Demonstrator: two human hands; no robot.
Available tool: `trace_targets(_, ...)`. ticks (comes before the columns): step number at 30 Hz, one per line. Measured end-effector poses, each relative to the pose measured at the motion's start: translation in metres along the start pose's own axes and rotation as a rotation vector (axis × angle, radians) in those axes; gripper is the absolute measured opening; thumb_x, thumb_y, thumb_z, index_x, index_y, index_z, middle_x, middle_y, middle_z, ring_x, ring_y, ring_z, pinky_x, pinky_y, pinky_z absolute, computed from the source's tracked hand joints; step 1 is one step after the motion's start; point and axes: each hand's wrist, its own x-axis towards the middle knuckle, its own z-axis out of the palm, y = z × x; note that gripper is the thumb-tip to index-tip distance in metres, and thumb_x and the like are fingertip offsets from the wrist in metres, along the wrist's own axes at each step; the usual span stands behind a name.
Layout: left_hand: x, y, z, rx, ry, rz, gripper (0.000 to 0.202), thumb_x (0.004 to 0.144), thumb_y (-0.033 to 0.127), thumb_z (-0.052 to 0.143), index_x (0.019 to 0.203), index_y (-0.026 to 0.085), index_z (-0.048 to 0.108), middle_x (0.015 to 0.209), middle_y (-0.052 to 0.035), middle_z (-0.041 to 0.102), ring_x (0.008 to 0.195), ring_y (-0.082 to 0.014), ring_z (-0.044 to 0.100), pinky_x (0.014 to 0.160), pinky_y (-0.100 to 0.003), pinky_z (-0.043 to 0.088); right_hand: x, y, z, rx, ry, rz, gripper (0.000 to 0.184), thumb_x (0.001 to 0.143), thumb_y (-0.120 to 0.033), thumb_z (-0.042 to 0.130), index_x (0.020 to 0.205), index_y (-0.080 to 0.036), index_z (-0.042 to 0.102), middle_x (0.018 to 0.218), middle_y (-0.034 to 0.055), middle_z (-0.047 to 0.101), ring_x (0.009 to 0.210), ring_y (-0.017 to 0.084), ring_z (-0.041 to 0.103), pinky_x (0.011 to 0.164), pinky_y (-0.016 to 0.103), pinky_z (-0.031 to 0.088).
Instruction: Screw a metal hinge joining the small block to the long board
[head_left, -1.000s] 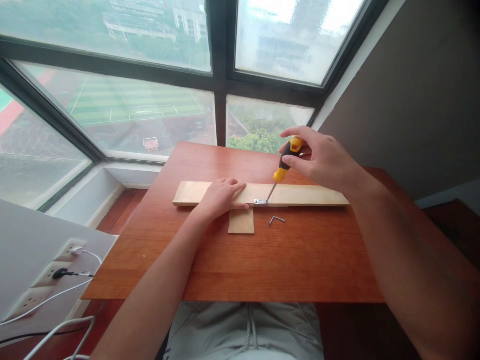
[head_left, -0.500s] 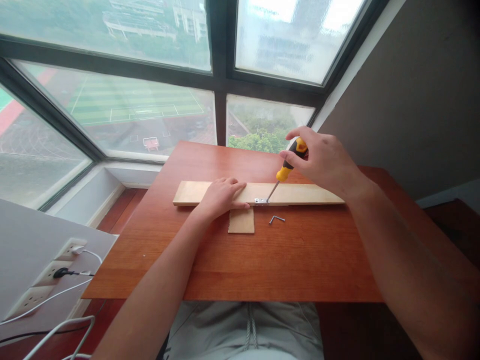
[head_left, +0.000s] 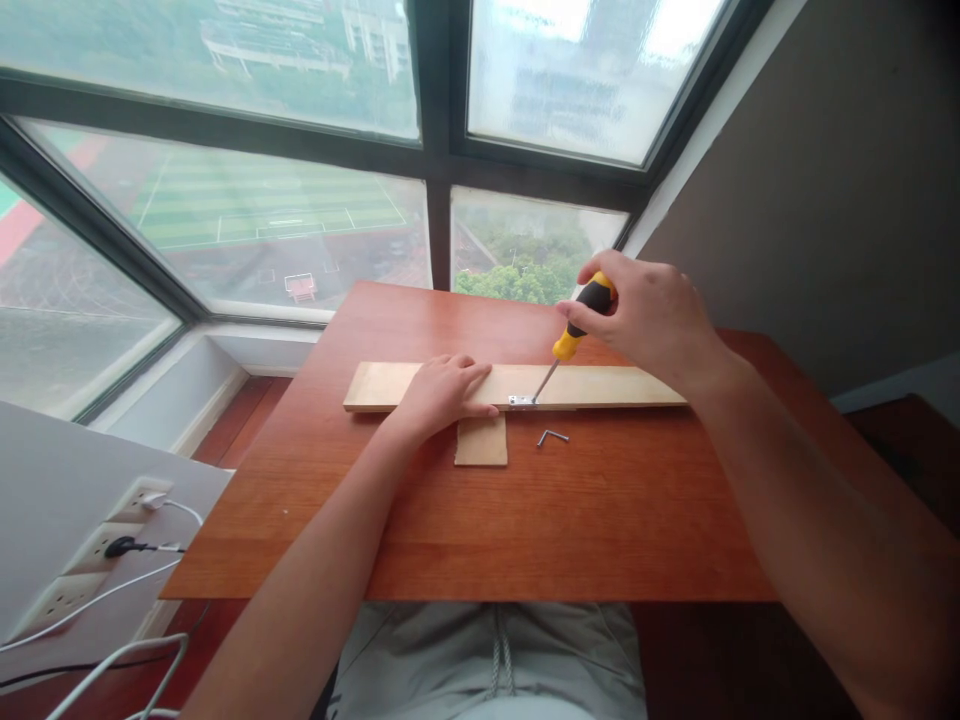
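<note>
A long pale wooden board (head_left: pixel 615 387) lies across the table, with a small silver metal bracket (head_left: pixel 519 402) at its near edge. My right hand (head_left: pixel 649 310) is closed around the yellow and black handle of a screwdriver (head_left: pixel 566 345), which leans to the right. Its tip meets the bracket's right end; a screw there is too small to make out. Just left of the bracket, my left hand (head_left: pixel 448 392) lies flat on the board, fingers stretched out and thumb at the near edge. A thin square piece of wood (head_left: pixel 481 443) sticks out from under the board below that hand.
Two small screws (head_left: pixel 553 437) lie on the reddish wooden table (head_left: pixel 585 530), in front of the bracket. Large windows (head_left: pixel 285 200) stand behind the table. To the left, plugs and cables hang from wall sockets (head_left: pixel 101 545). A dark wall (head_left: pixel 810 200) rises at the right.
The screwdriver's handle has turned a little in my right hand, showing more black now. Its tip stays at the bracket. My left hand and the board keep their places.
</note>
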Motion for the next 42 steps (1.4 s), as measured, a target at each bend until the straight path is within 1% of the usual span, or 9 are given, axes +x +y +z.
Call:
trace_targets(3, 0.0, -0.001, 0.001, -0.006, 0.007, -0.006, 0.066, 0.084, 0.067, 0.06, 0.133, 0.023, 0.057, 0.124, -0.0112, 0.063, 0.109, -0.0293, 0.06, 0.089, -0.036, 0.043, 0.0, -0.001, 0.0, 0.024, -0.021, 0.016, 0.036, 0.084, -0.051, 0.064, 0.105, -0.022, 0.064, 0.085, 0.0087, 0.07, 0.077, 0.027, 0.065, 0.067, 0.039, 0.047)
trace_targets(9, -0.004, 0.002, 0.001, 0.002, 0.038, 0.016, 0.063, 0.086, 0.064, 0.059, 0.134, 0.024, 0.055, 0.124, -0.0113, 0.062, 0.109, -0.0289, 0.059, 0.092, -0.037, 0.043, 0.001, 0.013, -0.005, 0.535, -0.255, -0.18, 0.04, 0.087, -0.032, 0.058, 0.127, -0.026, 0.055, 0.112, 0.0056, 0.07, 0.089, 0.022, 0.067, 0.077, 0.038, 0.055)
trace_targets(19, -0.004, 0.004, -0.003, 0.049, 0.019, 0.036, 0.062, 0.084, 0.061, 0.064, 0.133, 0.023, 0.056, 0.122, -0.0121, 0.063, 0.105, -0.0294, 0.06, 0.088, -0.037, 0.044, 0.001, 0.004, 0.009, 0.082, 0.064, -0.005, 0.032, 0.084, -0.05, 0.065, 0.103, -0.024, 0.064, 0.084, 0.0053, 0.069, 0.075, 0.025, 0.064, 0.065, 0.037, 0.046)
trace_targets(22, -0.003, 0.003, -0.003, 0.055, 0.011, 0.037, 0.063, 0.085, 0.064, 0.061, 0.132, 0.023, 0.057, 0.122, -0.0121, 0.064, 0.106, -0.0298, 0.061, 0.088, -0.037, 0.044, -0.001, 0.004, 0.008, 0.171, 0.034, -0.034, 0.031, 0.087, -0.046, 0.062, 0.108, -0.024, 0.062, 0.09, 0.0056, 0.07, 0.075, 0.023, 0.064, 0.068, 0.038, 0.048)
trace_targets(28, 0.0, -0.001, -0.003, 0.03, -0.003, 0.034, 0.066, 0.083, 0.067, 0.061, 0.132, 0.022, 0.058, 0.125, -0.0118, 0.064, 0.106, -0.0296, 0.062, 0.085, -0.036, 0.045, 0.003, 0.018, 0.002, 0.647, -0.219, -0.169, 0.041, 0.087, -0.031, 0.058, 0.128, -0.026, 0.055, 0.117, 0.0058, 0.068, 0.099, 0.023, 0.066, 0.087, 0.039, 0.054)
trace_targets(32, 0.002, -0.002, -0.005, -0.005, -0.019, 0.026, 0.067, 0.083, 0.069, 0.06, 0.132, 0.022, 0.059, 0.126, -0.0115, 0.064, 0.107, -0.0294, 0.062, 0.084, -0.035, 0.045, 0.006, 0.016, 0.004, 0.406, -0.085, -0.102, 0.04, 0.086, -0.035, 0.062, 0.124, -0.026, 0.059, 0.103, 0.0053, 0.07, 0.084, 0.023, 0.067, 0.079, 0.04, 0.053)
trace_targets(37, 0.003, -0.003, -0.003, -0.018, -0.009, 0.028, 0.068, 0.082, 0.07, 0.06, 0.132, 0.023, 0.059, 0.125, -0.0111, 0.065, 0.107, -0.0288, 0.062, 0.086, -0.035, 0.045, 0.003, 0.0, 0.006, 0.055, 0.051, -0.012, 0.032, 0.085, -0.052, 0.062, 0.102, -0.025, 0.065, 0.085, 0.0061, 0.069, 0.073, 0.023, 0.062, 0.065, 0.037, 0.046)
trace_targets(39, 0.003, -0.004, -0.002, -0.023, -0.005, 0.031, 0.068, 0.082, 0.07, 0.06, 0.132, 0.024, 0.059, 0.124, -0.0107, 0.066, 0.108, -0.0286, 0.062, 0.087, -0.034, 0.045, 0.002, -0.003, 0.005, 0.06, 0.042, -0.008, 0.033, 0.085, -0.053, 0.061, 0.103, -0.025, 0.063, 0.085, 0.0063, 0.069, 0.075, 0.023, 0.062, 0.065, 0.036, 0.046)
trace_targets(42, 0.003, -0.005, -0.002, -0.028, -0.018, 0.025, 0.068, 0.082, 0.069, 0.061, 0.133, 0.023, 0.058, 0.125, -0.011, 0.065, 0.108, -0.0289, 0.061, 0.087, -0.035, 0.045, 0.002, 0.001, 0.002, 0.318, -0.088, -0.087, 0.033, 0.088, -0.043, 0.058, 0.115, -0.024, 0.059, 0.103, 0.007, 0.071, 0.085, 0.023, 0.065, 0.072, 0.037, 0.051)
